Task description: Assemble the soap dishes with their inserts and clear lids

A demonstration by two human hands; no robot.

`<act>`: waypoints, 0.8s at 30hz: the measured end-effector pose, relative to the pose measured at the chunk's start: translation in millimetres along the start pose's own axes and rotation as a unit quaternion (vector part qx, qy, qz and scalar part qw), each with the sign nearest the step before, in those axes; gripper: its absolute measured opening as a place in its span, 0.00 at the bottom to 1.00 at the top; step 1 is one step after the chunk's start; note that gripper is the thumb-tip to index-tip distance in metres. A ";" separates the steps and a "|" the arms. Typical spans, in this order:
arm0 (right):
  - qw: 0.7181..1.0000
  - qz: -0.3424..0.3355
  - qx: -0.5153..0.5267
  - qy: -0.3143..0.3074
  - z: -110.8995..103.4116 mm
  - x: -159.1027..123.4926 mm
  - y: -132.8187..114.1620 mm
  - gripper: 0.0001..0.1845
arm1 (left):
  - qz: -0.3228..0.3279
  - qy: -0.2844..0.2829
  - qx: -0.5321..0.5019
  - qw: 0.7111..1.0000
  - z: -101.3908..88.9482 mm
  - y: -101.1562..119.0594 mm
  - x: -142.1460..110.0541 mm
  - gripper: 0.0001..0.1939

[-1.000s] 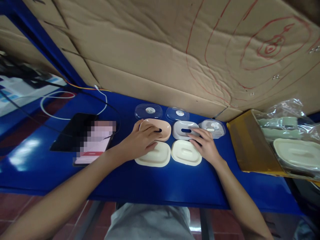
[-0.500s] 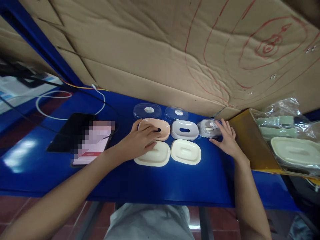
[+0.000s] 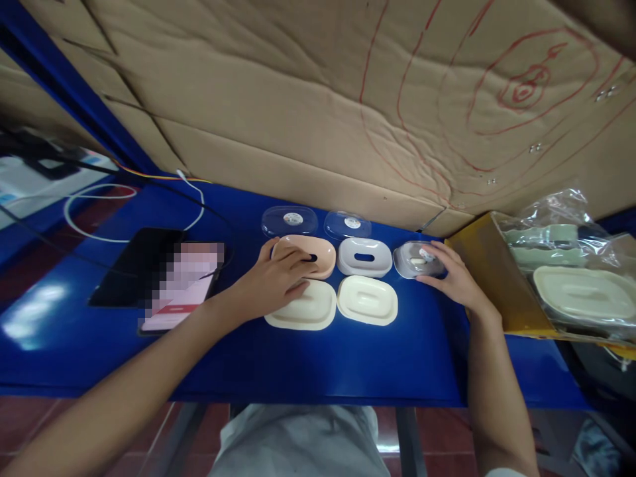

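Note:
My left hand (image 3: pixel 273 281) lies over the left end of a peach soap dish (image 3: pixel 325 252) with a slot in its middle, fingers bent on its rim and inside. Beneath the thumb is a cream oval tray (image 3: pixel 308 315). A grey soap dish (image 3: pixel 365 255) stands beside the peach one, and a second cream tray (image 3: pixel 368 301) lies in front of it. At the right of the row, my right hand (image 3: pixel 454 275) has thumb and fingers around a clear lid (image 3: pixel 431 266). That lid sits tilted and shifted right over another greyish dish (image 3: pixel 401 262).
Two clear lids (image 3: pixel 283 228) lie behind the dishes. A phone (image 3: pixel 186 285) rests on a dark flat item (image 3: pixel 119 278) at left, near a white cable (image 3: pixel 99 238). To the right stands a cardboard box (image 3: pixel 479 285) holding bagged soap boxes. A cardboard wall (image 3: pixel 278 119) rises behind.
My right hand has closed on the clear lid and shifted it right and up at one side, off square with its dish. My left hand stays on the peach dish. The view has shifted slightly.

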State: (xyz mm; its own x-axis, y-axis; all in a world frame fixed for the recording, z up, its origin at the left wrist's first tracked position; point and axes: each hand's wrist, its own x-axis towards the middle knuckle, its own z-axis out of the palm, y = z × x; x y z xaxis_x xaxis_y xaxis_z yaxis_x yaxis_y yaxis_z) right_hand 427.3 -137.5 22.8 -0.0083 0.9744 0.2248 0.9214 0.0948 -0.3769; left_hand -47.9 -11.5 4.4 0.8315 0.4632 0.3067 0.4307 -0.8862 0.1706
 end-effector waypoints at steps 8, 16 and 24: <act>0.999 -0.019 0.046 0.011 -21.5 8.2 -11.2 0.27 | -0.012 -0.002 -0.020 1.000 -0.8 2.3 2.5 0.17; 0.997 -0.067 0.018 -0.015 -4.2 73.6 -5.6 0.24 | -0.020 -0.020 -0.021 0.999 0.6 3.1 3.1 0.18; 0.997 -0.070 -0.016 0.011 6.5 63.5 -6.5 0.21 | -0.030 -0.051 -0.040 0.997 -6.4 11.0 4.4 0.18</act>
State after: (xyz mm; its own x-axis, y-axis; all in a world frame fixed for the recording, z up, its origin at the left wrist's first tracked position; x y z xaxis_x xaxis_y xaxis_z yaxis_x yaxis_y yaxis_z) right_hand 418.3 -74.8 33.7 -0.1287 0.9474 0.2930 0.9240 0.2219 -0.3115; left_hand -41.8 -19.2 13.6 0.8384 0.5084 0.1967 0.4552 -0.8514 0.2604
